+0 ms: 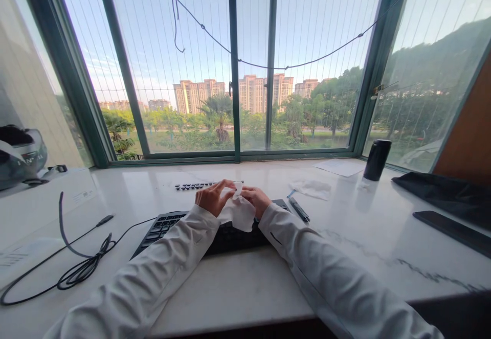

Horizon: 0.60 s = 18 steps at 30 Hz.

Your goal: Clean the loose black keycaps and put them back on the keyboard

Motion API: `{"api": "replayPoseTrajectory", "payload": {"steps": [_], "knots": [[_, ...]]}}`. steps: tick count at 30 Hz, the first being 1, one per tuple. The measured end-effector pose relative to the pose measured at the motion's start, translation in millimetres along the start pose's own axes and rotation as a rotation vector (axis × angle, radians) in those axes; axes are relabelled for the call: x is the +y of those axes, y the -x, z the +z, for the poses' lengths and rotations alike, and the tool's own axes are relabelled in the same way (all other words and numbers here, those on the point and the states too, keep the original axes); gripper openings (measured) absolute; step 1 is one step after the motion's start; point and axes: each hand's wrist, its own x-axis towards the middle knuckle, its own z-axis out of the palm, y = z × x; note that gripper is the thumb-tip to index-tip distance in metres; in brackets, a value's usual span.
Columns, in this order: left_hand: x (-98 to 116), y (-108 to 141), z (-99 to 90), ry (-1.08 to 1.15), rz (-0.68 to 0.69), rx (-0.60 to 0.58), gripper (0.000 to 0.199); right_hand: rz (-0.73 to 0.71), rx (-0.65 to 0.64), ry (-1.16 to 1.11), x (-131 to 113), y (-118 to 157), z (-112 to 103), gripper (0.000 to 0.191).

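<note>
A white tissue [240, 215] hangs from both my hands above a black keyboard [163, 228]. On its left side, my left hand [213, 199] pinches the tissue's upper part between thumb and fingers. My right hand [259, 200] grips the same tissue from the right. Between the fingertips is a tiny dark spot, too small to name. Just beyond my hands lies a row of loose black keycaps [192, 186]. The middle of the keyboard is hidden by the tissue, hands and sleeves.
Right of the keyboard lie a dark slim tool [299, 209] and a crumpled white tissue [312, 189]. A black can-shaped container [377, 160] stands near the window. A coiled cable [86, 267] lies left, a helmet [23, 157] behind it. A black flat object [452, 231] rests right.
</note>
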Motion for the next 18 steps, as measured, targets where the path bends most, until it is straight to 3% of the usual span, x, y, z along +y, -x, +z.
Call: {"api": "replayPoseTrajectory", "payload": {"steps": [8,18], "knots": [[1,5,5.5,0.010,0.026,-0.005,0.031,0.021,0.053,0.222,-3,5,-5,0.041],[13,0,-6.6,-0.071,-0.056,-0.022,0.035,-0.068,0.080,0.353,3,-2,-11,0.047]]}}
